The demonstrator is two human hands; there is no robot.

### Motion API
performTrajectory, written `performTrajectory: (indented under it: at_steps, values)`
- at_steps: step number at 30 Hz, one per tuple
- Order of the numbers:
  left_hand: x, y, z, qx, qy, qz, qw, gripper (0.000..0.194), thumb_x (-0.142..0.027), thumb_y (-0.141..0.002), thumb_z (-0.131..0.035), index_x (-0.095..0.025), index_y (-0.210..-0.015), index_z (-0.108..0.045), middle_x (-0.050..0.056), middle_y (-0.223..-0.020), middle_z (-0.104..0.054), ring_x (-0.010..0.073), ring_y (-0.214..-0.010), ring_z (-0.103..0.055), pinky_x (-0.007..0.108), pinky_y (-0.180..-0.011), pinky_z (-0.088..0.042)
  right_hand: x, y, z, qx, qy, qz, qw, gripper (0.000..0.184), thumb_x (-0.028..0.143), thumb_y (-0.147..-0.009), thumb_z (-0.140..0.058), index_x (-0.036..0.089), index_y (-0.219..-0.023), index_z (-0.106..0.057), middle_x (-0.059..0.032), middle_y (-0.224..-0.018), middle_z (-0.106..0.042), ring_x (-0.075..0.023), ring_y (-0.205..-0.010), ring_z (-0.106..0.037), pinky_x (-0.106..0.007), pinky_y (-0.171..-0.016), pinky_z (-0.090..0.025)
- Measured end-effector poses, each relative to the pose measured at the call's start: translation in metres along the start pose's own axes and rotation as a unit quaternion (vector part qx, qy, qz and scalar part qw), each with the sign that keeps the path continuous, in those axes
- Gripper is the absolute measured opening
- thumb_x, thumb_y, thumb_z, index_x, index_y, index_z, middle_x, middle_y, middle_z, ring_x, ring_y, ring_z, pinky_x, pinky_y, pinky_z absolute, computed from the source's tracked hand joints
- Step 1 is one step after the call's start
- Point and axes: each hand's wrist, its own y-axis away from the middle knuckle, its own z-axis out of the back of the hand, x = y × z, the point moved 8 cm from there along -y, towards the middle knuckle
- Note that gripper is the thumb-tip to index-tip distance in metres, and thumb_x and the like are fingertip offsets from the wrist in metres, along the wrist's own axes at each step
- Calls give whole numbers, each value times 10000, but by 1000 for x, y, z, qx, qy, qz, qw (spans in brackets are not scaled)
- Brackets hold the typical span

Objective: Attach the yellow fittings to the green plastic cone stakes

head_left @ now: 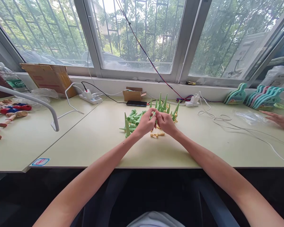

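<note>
My left hand (145, 122) and my right hand (166, 122) meet over the table, fingers pinched close together. Between the fingertips shows a bit of a green cone-shaped piece (154, 114); the rest is covered by my fingers. Just behind stand several pointed green cones (165, 102), some with yellow parts (175, 116) at the base. Left of my hands lies a heap of green plastic pieces (132, 119), with one green cone (127, 126) upright at its front. Small yellow pegs (157, 135) lie on the tabletop below my hands.
A phone (136, 103) lies before a small cardboard box (133, 94). Power strip (91, 99), white cables (223, 118) and a lamp arm (38, 94) surround the area. Wooden toys (11, 115) lie left. At right, another person's hand (279, 120) is near teal hangers (266, 97).
</note>
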Motion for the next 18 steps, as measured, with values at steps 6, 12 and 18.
performTrajectory:
  at_steps: [6, 12, 18]
  values:
    - [1, -1, 0, 3, 4, -4, 1000, 197, -237, -861, -512, -227, -1052, -557, -35, -723, -501, 60, -455, -533, 155, -381, -396, 1, 0, -1, 4, -5, 5, 1000, 597, 649, -955, -312, 207, -576, -446, -12, -488, -558, -130, -483, -534, -255, -529, -390]
    - [1, 0, 0, 3, -7, -3, 1000, 200, -240, -879, -472, -232, -1064, -546, -34, -745, -473, 71, -455, -541, 174, -365, -407, 0, 0, -1, 5, 1, 3, 1000, 608, 655, -954, -307, 202, -572, -444, -15, -487, -557, -124, -480, -516, -249, -514, -380]
    - [0, 0, 0, 3, -10, 1, 1000, 174, -222, -879, -472, -223, -1040, -537, -33, -742, -476, 62, -454, -539, 159, -370, -408, 1, 0, -1, 8, -5, 5, 1000, 610, 663, -949, -315, 202, -568, -436, -15, -484, -558, -118, -466, -510, -243, -502, -376]
